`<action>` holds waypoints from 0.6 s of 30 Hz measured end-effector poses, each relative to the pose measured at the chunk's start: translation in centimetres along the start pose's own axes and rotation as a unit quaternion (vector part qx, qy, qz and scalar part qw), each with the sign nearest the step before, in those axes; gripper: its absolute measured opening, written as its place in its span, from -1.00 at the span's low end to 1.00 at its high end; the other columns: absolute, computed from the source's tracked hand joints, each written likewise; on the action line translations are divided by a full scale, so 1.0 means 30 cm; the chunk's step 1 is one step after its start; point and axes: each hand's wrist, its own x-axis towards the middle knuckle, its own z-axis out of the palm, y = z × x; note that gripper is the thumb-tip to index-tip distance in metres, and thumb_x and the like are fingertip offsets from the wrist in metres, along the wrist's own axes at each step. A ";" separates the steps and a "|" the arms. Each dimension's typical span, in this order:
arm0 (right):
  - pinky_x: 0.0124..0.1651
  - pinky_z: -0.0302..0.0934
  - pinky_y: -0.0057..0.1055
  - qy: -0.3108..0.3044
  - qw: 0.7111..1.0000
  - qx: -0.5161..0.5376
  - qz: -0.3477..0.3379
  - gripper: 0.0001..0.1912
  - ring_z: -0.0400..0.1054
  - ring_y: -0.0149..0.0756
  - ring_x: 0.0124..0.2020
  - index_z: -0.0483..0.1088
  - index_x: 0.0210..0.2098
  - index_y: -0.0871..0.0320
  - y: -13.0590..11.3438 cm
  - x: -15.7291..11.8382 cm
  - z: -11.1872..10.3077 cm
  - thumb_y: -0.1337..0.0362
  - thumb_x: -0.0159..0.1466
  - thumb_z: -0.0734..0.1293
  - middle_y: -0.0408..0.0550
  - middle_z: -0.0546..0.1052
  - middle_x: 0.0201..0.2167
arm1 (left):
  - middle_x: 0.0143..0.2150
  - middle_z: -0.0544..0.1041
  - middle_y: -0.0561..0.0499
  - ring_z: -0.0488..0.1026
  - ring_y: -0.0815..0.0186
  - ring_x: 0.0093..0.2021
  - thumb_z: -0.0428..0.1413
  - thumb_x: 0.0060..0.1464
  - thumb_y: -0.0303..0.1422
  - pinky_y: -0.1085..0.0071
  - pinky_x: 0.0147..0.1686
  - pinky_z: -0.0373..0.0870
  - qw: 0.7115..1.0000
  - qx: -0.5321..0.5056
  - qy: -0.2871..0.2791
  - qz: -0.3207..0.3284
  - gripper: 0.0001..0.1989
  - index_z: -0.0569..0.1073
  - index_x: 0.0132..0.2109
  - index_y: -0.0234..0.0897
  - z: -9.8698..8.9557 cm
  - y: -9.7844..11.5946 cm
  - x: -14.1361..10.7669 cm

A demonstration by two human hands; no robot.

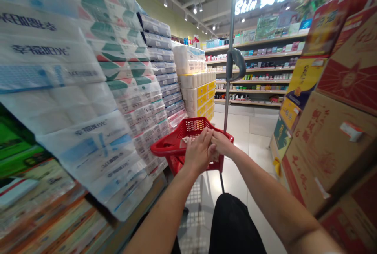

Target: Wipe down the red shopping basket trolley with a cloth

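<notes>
My left hand (199, 152) is over a red shopping basket cart (165, 148), its fingers stretched out and its thumb apart. My right hand (219, 142) meets it from the right, with its fingers bent over the left fingertips. What lies between the two hands, if anything, is hidden. Behind my fingers, a pale crumpled thing (186, 139) shows in the basket, too small to name. A tall grey metal pole (226, 105) rises from the cart's right side and carries a looped grey handle (238, 64).
Tall stacks of wrapped tissue packs (85, 101) line the left side, with toilet roll packs (196, 93) farther on. Cardboard cartons (332, 152) are piled on the right. Light floor tiles (256, 144) run between them toward shelves of small goods (255, 73).
</notes>
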 end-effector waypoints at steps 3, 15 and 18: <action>-0.22 0.16 -0.40 0.012 1.000 -0.024 -0.013 -0.62 0.43 -0.29 -0.29 0.47 -0.13 0.08 0.049 0.001 -0.027 0.21 0.42 0.04 -0.08 0.59 -0.26 | 0.25 0.34 -0.05 0.31 0.08 0.15 -0.15 0.28 -0.13 -0.04 0.17 0.09 0.999 0.028 -0.012 -0.026 -0.55 0.19 0.28 -0.02 0.023 -0.004 0.020; -0.20 -0.02 -0.33 0.224 0.932 -0.201 -0.200 -0.71 0.31 -0.31 -0.40 0.47 -0.25 0.16 0.091 -0.063 0.085 0.21 0.38 0.15 -0.08 0.52 -0.48 | 0.04 0.51 -0.07 0.45 0.27 0.00 -0.06 0.14 -0.52 0.35 0.00 0.37 0.986 -0.041 0.050 -0.152 -0.62 0.33 0.10 -0.26 -0.006 -0.227 0.030; -0.21 -0.04 -0.31 0.246 0.924 -0.218 -0.192 -0.70 0.27 -0.32 -0.43 0.41 -0.47 0.14 0.082 -0.059 0.101 0.28 0.34 0.18 -0.10 0.48 -0.54 | 0.14 0.46 0.02 0.35 0.25 0.15 -0.04 0.10 -0.54 0.29 0.19 0.24 0.995 -0.017 0.038 -0.087 -0.62 0.44 0.03 -0.19 -0.012 -0.241 0.007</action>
